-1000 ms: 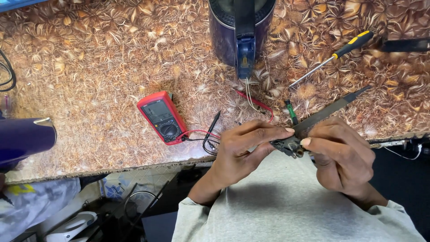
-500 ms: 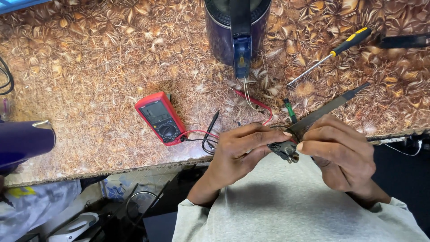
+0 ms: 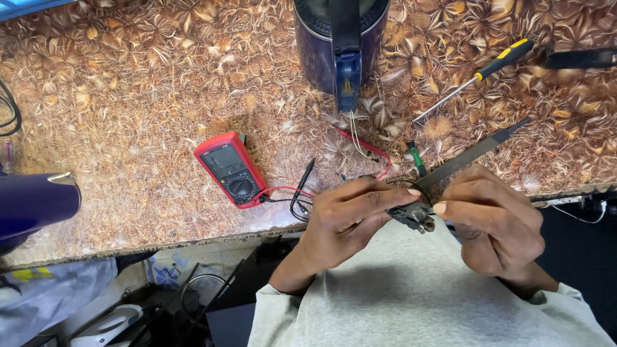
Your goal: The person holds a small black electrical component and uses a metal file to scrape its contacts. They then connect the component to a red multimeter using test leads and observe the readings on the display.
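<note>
Hands meeting just off the desk's (image 3: 128,212) near edge, multimeter (image 3: 231,169) well apart. Left hand (image 3: 347,215) pinching small dark part (image 3: 414,216); right hand (image 3: 495,225) closed on flat file (image 3: 475,154) touching it.

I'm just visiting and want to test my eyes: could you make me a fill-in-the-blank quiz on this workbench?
1. The meter on the bench has a ___ case.
2. The left hand and right hand hold a small dark part between their ___.
3. The screwdriver has a black and ___ handle.
4. The dark kettle stands on the ___.

Missing words: red; fingertips; yellow; bench
</note>
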